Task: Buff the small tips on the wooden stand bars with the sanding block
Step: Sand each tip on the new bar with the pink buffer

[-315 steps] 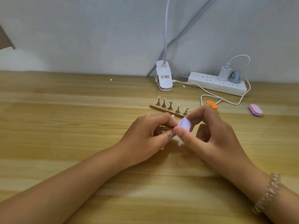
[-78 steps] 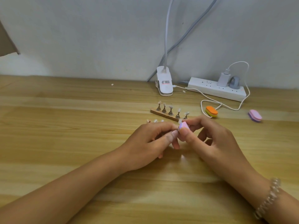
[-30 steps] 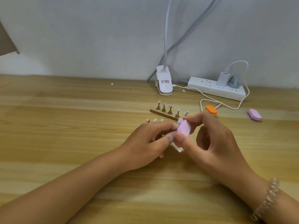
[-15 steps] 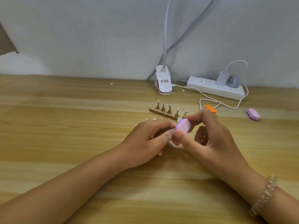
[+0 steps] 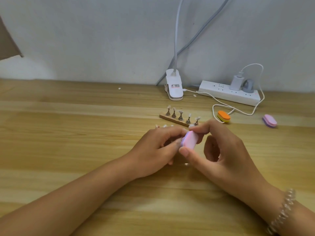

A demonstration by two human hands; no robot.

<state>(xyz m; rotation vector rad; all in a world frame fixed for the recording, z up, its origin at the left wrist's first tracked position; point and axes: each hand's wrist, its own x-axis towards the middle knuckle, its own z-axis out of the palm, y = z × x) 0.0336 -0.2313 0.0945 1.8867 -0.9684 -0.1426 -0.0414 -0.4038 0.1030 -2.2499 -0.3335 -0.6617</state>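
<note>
Wooden desk [image 5: 68, 133], pale wall [image 5: 102, 40]. Right hand [image 5: 221, 154] pinches a pink sanding block [image 5: 189, 140] against the curled left hand [image 5: 153, 150], whose grip is hidden.

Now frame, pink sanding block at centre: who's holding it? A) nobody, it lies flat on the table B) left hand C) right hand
C: the right hand pinches the pink sanding block between thumb and fingers; the left hand curls beside it.

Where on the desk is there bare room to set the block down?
Bare wood lies left of the rear stand and lamp clamp, save one white speck. Crowded at right rear: power strip, cable, orange block, spare pink block.
</note>
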